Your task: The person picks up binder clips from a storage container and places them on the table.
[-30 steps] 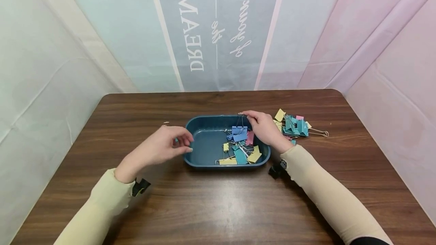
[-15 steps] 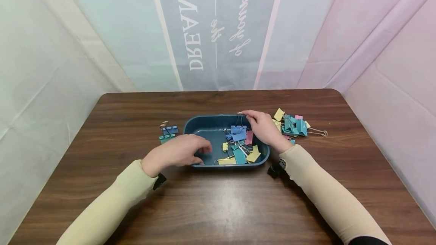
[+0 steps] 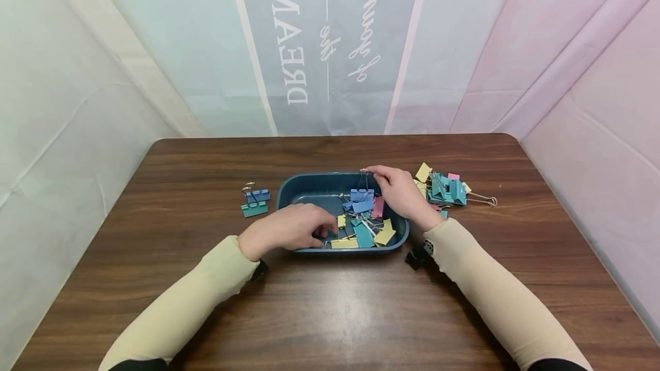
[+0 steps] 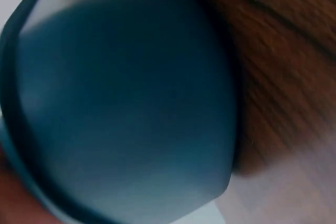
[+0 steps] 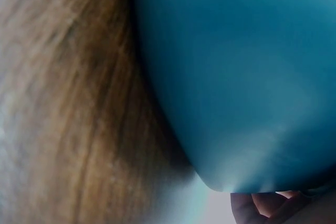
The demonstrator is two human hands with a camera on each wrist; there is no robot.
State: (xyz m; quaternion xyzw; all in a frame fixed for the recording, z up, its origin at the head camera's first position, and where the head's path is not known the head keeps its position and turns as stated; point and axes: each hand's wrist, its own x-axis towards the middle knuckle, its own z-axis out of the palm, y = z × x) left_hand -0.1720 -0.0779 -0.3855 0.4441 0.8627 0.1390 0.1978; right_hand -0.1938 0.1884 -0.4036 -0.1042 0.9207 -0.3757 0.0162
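In the head view a dark blue tray (image 3: 304,179) holds several binder clips in blue, teal, pink and yellow, bunched in its right half. My left hand (image 3: 289,227) reaches over the tray's left side, fingers bent loosely and thumb apart from them. Its fingertips are close to a small yellow binder clip (image 3: 341,221) and a larger yellow binder clip (image 3: 344,243). My right hand (image 3: 401,193) grips the tray's back right rim, beside the upright wire handles of a blue binder clip (image 3: 362,195). Both wrist views show mostly the tray's outer wall (image 4: 126,103).
Left of the tray, a blue binder clip (image 3: 259,196) and a teal binder clip (image 3: 255,209) stand side by side on the brown wooden table (image 3: 340,314). A pile of teal, yellow and pink binder clips (image 3: 447,189) lies to its right. A printed curtain (image 3: 340,44) hangs behind.
My left hand has moved right, from the tray's left edge to over its inside, uncovering the two clips on the table. My right hand has stayed in place.
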